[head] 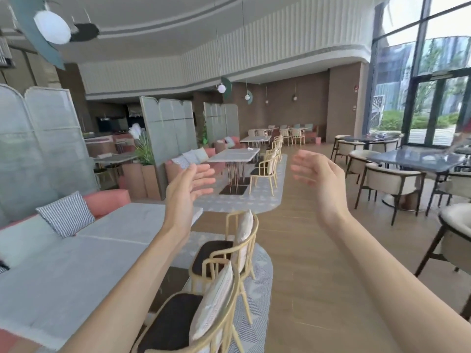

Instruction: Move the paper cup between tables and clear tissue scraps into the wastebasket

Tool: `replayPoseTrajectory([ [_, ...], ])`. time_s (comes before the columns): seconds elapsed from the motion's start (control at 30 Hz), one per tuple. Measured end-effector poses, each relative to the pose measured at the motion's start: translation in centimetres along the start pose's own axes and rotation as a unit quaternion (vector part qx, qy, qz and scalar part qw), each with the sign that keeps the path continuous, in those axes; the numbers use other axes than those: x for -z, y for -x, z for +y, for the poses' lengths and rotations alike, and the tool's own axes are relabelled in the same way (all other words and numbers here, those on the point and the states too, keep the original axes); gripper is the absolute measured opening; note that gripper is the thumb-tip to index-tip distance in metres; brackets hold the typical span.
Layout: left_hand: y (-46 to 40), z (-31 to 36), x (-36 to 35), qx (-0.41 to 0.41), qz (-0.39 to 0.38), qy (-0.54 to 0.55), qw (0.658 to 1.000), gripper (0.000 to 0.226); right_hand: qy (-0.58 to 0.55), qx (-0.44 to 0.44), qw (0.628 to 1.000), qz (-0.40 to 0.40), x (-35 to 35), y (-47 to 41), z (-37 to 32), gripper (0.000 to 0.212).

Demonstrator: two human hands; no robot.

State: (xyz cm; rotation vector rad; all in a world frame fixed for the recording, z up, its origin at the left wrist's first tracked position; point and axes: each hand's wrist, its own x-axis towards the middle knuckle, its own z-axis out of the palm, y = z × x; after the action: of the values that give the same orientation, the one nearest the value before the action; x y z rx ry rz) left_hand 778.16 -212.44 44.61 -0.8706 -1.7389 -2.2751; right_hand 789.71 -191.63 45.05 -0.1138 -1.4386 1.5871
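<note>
In the head view, over the near grey table [76, 263], we held both hands raised and empty: the left hand [190, 182] with its grip spread, fingers straight, and the right hand [316, 174] likewise spread and relaxed, palms facing one another. No paper cup showed that we could make out. A small white object [250, 149] lay on the farther table [234, 154], perhaps tissue or the cup; it was too small to tell, and so was its long axis. We saw no wastebasket. We judged nothing yet carried or cleared, the whole task remaining.
</note>
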Motion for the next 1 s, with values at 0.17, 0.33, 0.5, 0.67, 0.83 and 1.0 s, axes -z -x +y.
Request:
replayPoseTrajectory([
  [0.17,-9.9,-9.9,-2.6,-0.009,0.003,-0.017,1.0,0.036,0.018,-0.01,0.999,-0.026,-1.8,-9.6,11.4,0.035],
  [0.33,-22.1,-19.6,-6.1,0.011,0.008,0.0,1.0,0.035,0.048,-0.03,0.998,-0.025,-3.4,-22.6,20.9,0.034],
  [0.5,-36.2,-25.5,-12.3,0.02,-0.008,0.0,1.0,0.032,0.064,-0.005,0.998,0.005,-3.6,-36.9,24.7,0.031],
  [0.67,-46.2,-31.4,-20.1,0.009,-0.045,-0.002,0.999,0.029,0.075,0.018,0.997,0.028,-0.5,-48.2,29.1,0.031],
  [0.83,-53.2,-41.1,-28.9,0.009,-0.078,-0.016,0.997,0.027,0.086,0.02,0.995,0.036,5.4,-57.8,37.2,0.033],
  [1.0,-61.0,-50.1,-39.7,0.027,-0.064,-0.01,0.998,0.029,0.082,-0.002,0.996,0.046,12.8,-70.2,44.8,0.034],
])
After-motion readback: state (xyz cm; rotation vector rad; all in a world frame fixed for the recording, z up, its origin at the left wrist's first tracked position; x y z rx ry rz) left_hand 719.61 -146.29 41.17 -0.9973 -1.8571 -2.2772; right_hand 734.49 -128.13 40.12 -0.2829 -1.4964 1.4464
